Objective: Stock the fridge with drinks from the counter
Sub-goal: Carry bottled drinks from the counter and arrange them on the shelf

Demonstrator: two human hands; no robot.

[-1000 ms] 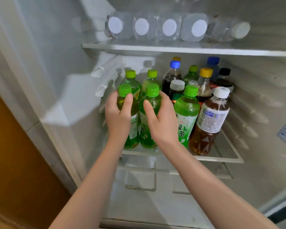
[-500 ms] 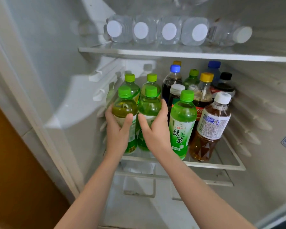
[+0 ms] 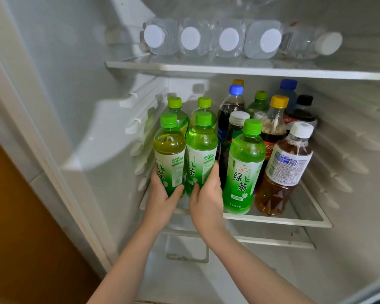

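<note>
We look into an open fridge [image 3: 75,88], white inside. The top shelf [image 3: 228,70] runs across it. 5 clear water bottles [image 3: 230,40] lie on their sides there in a row, with their white caps facing us. Below is a glass shelf [image 3: 294,222] with a white rim, packed with standing drinks.

At the back of this shelf stand dark drinks: a blue-capped soda bottle [image 3: 230,110], a yellow-capped soda bottle [image 3: 274,123] and a black-capped bottle [image 3: 304,113]. Near the front edge, toward the right, stands a brown tea bottle [image 3: 283,172] with a white cap. Just beside it on the left stands a third green tea bottle [image 3: 244,167].

At the front left corner, 2 green tea bottles are side by side and touching. Our left hand [image 3: 160,202] grasps the left green tea bottle [image 3: 169,154] low down, thumb across the front. Our right hand [image 3: 206,200] grasps the right green tea bottle [image 3: 201,150] the same way. Our hands hide their bottoms, so we cannot tell if they rest on the shelf. Right behind them stand 2 pale green-capped bottles [image 3: 176,113].
</note>
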